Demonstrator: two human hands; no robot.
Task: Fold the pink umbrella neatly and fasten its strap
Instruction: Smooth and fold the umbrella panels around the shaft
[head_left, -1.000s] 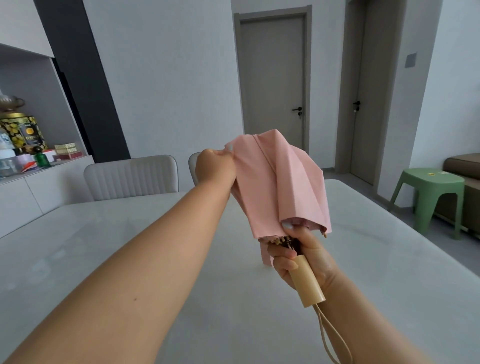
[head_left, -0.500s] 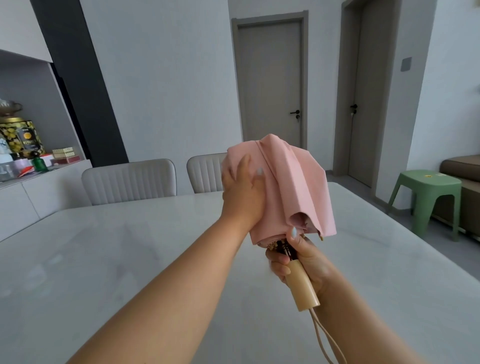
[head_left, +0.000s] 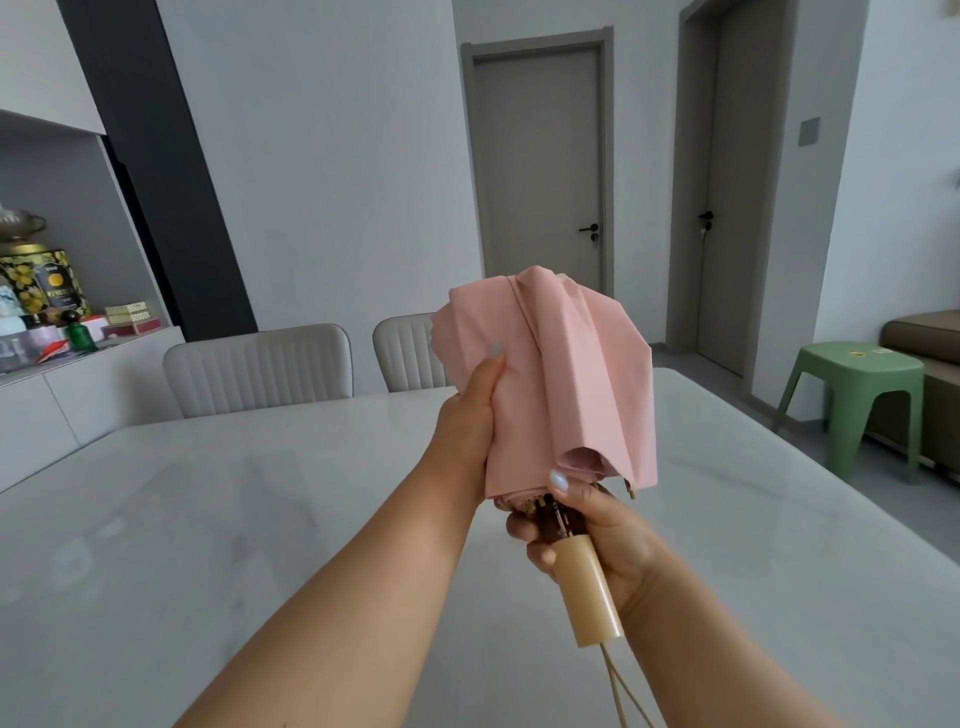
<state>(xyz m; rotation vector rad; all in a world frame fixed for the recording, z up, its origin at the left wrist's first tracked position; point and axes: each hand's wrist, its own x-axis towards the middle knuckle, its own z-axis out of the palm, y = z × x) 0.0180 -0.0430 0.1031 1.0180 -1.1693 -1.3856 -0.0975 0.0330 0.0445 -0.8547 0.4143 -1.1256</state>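
**Gathering the canopy above the table**

I held the pink umbrella (head_left: 550, 384) upright in the air over the white table (head_left: 208, 519), collapsed but with its cloth loose and billowing. My right hand (head_left: 597, 540) was wrapped around the top of the cream handle (head_left: 587, 592) and the dark collar above it, thumb reaching up to the hem of the fabric. My left hand (head_left: 467, 431) was cupped around the left side of the canopy, thumb laid flat on the front panel, the fingers curling behind where I could not see them.

The cloth looked thin, soft and light, the sort that slides and puffs back out unless each panel is pinched along its crease. The ribs showed as small tips at the hem, and I judged them stiff but easily bent, so the place to hold was the fabric between ribs, never the tips themselves. The handle looked smooth and rigid, a sound anchor for twisting.

The strap was, I thought, somewhere among the folds; I could not pick it out. A cord loop (head_left: 618, 691) hung from the handle's end.
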